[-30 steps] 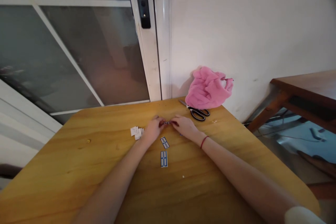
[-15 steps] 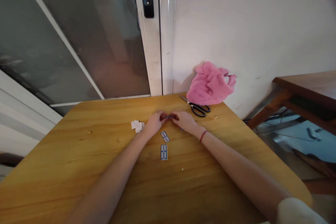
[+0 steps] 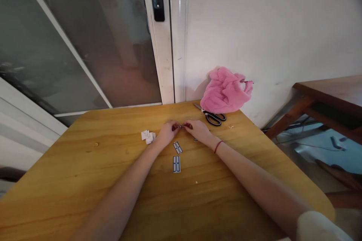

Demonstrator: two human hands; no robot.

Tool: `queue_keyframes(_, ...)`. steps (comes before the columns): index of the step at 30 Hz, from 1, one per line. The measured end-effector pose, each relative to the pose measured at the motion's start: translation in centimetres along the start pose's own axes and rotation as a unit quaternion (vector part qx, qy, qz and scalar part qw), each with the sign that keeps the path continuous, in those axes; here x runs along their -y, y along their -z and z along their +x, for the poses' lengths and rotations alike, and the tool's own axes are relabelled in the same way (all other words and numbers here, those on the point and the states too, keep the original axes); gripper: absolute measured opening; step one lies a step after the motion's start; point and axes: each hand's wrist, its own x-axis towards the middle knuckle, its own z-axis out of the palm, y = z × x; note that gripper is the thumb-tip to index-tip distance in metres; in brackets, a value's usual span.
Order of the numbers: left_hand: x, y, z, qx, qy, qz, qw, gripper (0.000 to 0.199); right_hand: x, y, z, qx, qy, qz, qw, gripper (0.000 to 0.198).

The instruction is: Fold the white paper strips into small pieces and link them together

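My left hand (image 3: 167, 131) and my right hand (image 3: 197, 129) meet over the middle of the table, fingertips pinched on a small dark-and-white label piece (image 3: 181, 126) between them. Its details are too small to make out. Nearer to me lie two blue-bordered white label sheets, a slanted one (image 3: 178, 147) and a straight one (image 3: 176, 164). Beside my left wrist rests a loose pile of white paper squares (image 3: 148, 136). The edge of another blue-edged label (image 3: 195, 139) peeks out under my right hand, mostly hidden.
Black-handled scissors (image 3: 214, 118) lie at the back right of the wooden table (image 3: 85, 180), against a bunched pink cloth (image 3: 226, 90). A glass door (image 3: 124, 45) and a white wall (image 3: 254, 26) border the back edge. Another wooden table (image 3: 333, 88) stands at right.
The view has shifted very slightly. Both hands stay in place, and the piece between my fingertips looks a little narrower than before.
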Motion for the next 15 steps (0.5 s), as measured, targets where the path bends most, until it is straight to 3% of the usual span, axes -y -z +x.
queue_keyframes(15, -0.9, 0.6, -0.1, -0.020, 0.022, -0.077, 0.997, 0.014, -1.0, 1.4, 0.4, 0.021, -0.002, 0.141, 0.990, 0.021)
